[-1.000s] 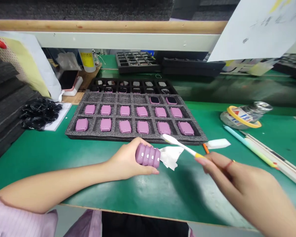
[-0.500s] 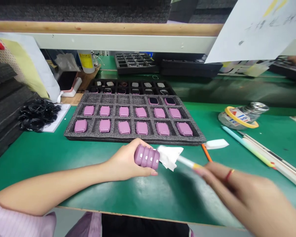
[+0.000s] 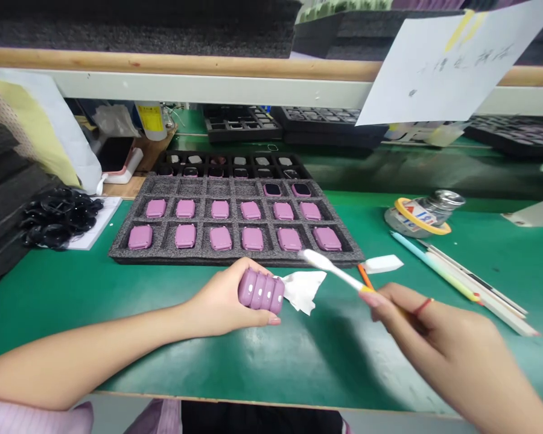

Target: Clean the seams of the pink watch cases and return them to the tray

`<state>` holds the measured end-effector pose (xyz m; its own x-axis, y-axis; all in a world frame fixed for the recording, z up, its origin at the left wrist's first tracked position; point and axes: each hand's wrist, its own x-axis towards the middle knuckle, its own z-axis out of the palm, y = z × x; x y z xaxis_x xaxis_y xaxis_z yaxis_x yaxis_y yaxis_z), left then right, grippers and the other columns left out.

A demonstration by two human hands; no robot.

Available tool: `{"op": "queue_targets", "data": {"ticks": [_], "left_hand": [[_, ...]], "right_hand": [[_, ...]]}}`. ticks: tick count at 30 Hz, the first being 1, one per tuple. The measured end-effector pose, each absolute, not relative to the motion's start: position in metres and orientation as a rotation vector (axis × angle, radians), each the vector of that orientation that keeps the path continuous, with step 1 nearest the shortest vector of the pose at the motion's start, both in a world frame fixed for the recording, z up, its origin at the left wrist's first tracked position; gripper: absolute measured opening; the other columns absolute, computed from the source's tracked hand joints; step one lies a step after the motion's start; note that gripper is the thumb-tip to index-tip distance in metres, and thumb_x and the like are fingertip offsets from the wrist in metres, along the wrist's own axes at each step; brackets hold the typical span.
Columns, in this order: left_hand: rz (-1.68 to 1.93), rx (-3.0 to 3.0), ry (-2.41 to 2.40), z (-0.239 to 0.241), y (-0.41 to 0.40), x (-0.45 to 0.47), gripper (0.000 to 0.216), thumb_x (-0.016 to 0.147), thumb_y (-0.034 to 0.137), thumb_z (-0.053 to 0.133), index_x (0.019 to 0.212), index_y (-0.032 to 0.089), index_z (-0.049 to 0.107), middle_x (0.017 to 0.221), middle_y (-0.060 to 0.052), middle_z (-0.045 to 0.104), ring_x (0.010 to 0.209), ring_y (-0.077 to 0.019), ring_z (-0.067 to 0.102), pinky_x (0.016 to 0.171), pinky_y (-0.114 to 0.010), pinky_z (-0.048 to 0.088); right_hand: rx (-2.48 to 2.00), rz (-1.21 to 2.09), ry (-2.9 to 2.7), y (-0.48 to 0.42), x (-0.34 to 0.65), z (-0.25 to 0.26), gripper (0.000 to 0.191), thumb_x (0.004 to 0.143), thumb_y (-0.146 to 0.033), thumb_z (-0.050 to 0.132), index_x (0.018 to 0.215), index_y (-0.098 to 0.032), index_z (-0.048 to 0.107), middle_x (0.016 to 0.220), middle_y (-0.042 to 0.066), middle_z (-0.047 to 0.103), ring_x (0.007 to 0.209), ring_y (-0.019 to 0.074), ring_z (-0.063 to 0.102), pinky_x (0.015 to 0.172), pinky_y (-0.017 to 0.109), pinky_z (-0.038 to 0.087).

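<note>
My left hand (image 3: pixel 219 301) is closed around a stack of several purple watch cases (image 3: pixel 261 292), gripped between thumb and fingers just above the green bench. White tissue (image 3: pixel 304 290) sticks out to the right of the stack. In my right hand (image 3: pixel 447 343) is a white toothbrush (image 3: pixel 337 272) with a yellow band, pinched between thumb and forefinger. Its bristle end hangs above the tissue, apart from the cases, near the tray's front edge. A black foam tray (image 3: pixel 235 261) lies behind my hands, with purple watch cases (image 3: pixel 252 239) in its compartments.
Right of the tray lie an orange stick (image 3: pixel 364 276), a white block (image 3: pixel 382 264) and several long sticks (image 3: pixel 489 289). A glass bottle (image 3: pixel 419 216) stands behind them. Black coiled parts (image 3: pixel 61 214) sit at left. A shelf edge (image 3: pixel 199 84) with a hanging paper (image 3: pixel 434 66) crosses overhead.
The toothbrush's head has risen from beside the tissue and the stack to above them. My left hand still grips the stack. The whole view has shifted slightly.
</note>
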<state>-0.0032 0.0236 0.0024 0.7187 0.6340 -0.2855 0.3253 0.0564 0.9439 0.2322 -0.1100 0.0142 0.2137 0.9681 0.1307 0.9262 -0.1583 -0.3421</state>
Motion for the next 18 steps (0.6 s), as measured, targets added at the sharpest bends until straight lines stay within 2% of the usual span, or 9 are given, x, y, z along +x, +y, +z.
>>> {"op": "queue_targets", "data": {"ticks": [3,8,12,16,18], "left_hand": [[0.302,1.557,0.801,0.002,0.023,-0.002,0.055,0.061,0.027,0.088,0.105,0.021,0.056,0.103,-0.004,0.072,0.098,-0.0244,0.067,0.086,-0.037,0.05],[0.298,1.576,0.848,0.002,0.023,-0.002,0.057,0.059,0.031,0.09,0.103,0.022,0.056,0.105,-0.005,0.072,0.102,-0.0268,0.067,0.088,-0.038,0.05],[0.337,1.565,0.814,-0.001,0.023,-0.002,0.058,0.056,0.029,0.091,0.103,0.021,0.057,0.105,-0.005,0.073,0.101,-0.027,0.067,0.087,-0.038,0.05],[0.319,1.58,0.846,-0.001,0.022,-0.001,0.057,0.058,0.03,0.09,0.102,0.021,0.056,0.103,-0.005,0.072,0.101,-0.0259,0.066,0.088,-0.037,0.05],[0.317,1.579,0.838,-0.001,0.022,-0.001,0.057,0.058,0.029,0.09,0.102,0.021,0.056,0.103,-0.005,0.072,0.101,-0.0259,0.066,0.087,-0.037,0.05]], "right_hand": [[-1.902,0.208,-1.964,-0.11,0.212,0.011,0.059,0.102,-0.059,0.029,0.061,-0.023,0.052,0.05,-0.001,0.055,0.039,0.0111,0.05,0.042,0.022,0.038],[-2.049,-0.334,-1.891,-0.111,0.203,0.011,0.061,0.1,-0.064,0.025,0.066,-0.025,0.057,0.05,0.001,0.062,0.032,0.0157,0.052,0.036,0.027,0.03],[-1.846,-0.138,-2.077,-0.118,0.209,0.012,0.055,0.103,-0.054,0.031,0.065,-0.026,0.057,0.049,-0.002,0.061,0.034,0.0135,0.057,0.037,0.024,0.037],[-1.991,-0.342,-2.005,-0.118,0.209,0.012,0.057,0.102,-0.059,0.03,0.069,-0.026,0.063,0.05,0.0,0.064,0.029,0.0165,0.053,0.032,0.027,0.032],[-1.982,-0.247,-1.992,-0.117,0.203,0.013,0.053,0.1,-0.06,0.034,0.074,-0.027,0.066,0.058,0.002,0.07,0.034,0.017,0.056,0.035,0.027,0.036]]}}
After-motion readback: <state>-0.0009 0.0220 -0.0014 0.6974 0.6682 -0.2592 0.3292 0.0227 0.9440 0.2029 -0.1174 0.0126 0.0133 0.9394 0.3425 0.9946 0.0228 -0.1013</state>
